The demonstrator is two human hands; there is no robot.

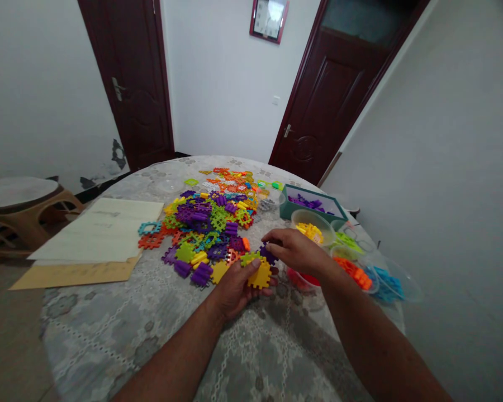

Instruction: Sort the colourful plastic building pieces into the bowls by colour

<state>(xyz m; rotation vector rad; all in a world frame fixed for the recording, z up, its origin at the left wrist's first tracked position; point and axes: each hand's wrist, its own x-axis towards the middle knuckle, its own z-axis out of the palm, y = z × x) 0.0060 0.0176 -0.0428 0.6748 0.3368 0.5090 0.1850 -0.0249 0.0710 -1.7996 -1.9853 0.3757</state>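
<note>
My left hand (238, 291) is palm up near the middle of the table, its thumb over a yellow toothed piece (259, 274) and a light green piece (250, 258). From the right, my right hand (288, 249) pinches a dark purple toothed piece (269, 254), close beside the yellow and green ones. Whether the purple piece is joined to them, I cannot tell. Just beyond my hands lies a heap of interlocking pieces (209, 215) in purple, green, yellow, orange and blue. A red container (304, 279) is partly hidden under my right forearm.
At right stand a green box (313, 203) of purple pieces and clear bowls with yellow (310, 232), orange (352, 273) and blue pieces (384, 283). Papers (98, 229) lie at the left, near a stool (23, 195). Two doors stand beyond the table (151, 329).
</note>
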